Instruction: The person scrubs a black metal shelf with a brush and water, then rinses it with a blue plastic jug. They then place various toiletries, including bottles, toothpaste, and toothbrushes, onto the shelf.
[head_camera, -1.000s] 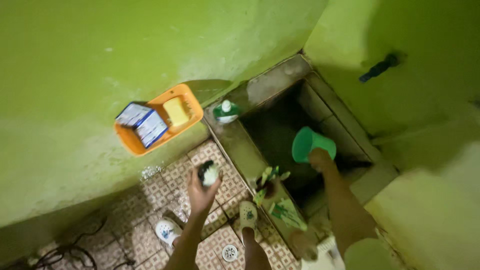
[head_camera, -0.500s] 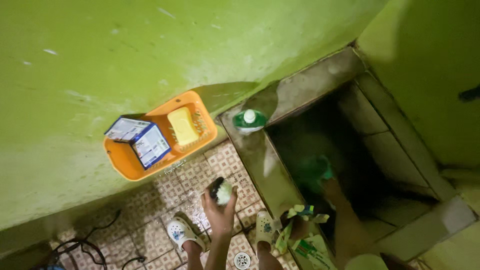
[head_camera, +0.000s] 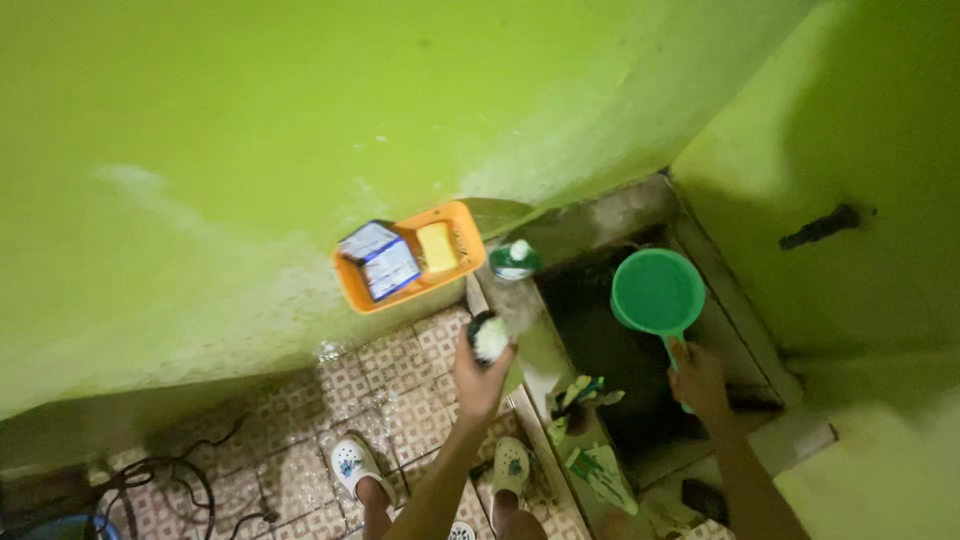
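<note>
Two hands work at lower centre of the frame. Left hand (head_camera: 478, 378) is closed around a small dark scrub brush (head_camera: 488, 337) with white bristles, raised above the wet patterned floor tiles (head_camera: 400, 385). Right hand (head_camera: 697, 378) grips the handle of a green dipper (head_camera: 657, 292), held over the dark water basin (head_camera: 600, 340). Farther up, an orange basket (head_camera: 412, 258) hangs on the green wall (head_camera: 300, 110), with a green bottle (head_camera: 514, 260) just beside it.

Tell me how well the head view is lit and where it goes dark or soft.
Head view: the green wall is brightly, evenly lit; the tank's inside is in deep shadow; the scrub brush in the left hand is soft; the dipper in the right hand reads clearly.
</note>
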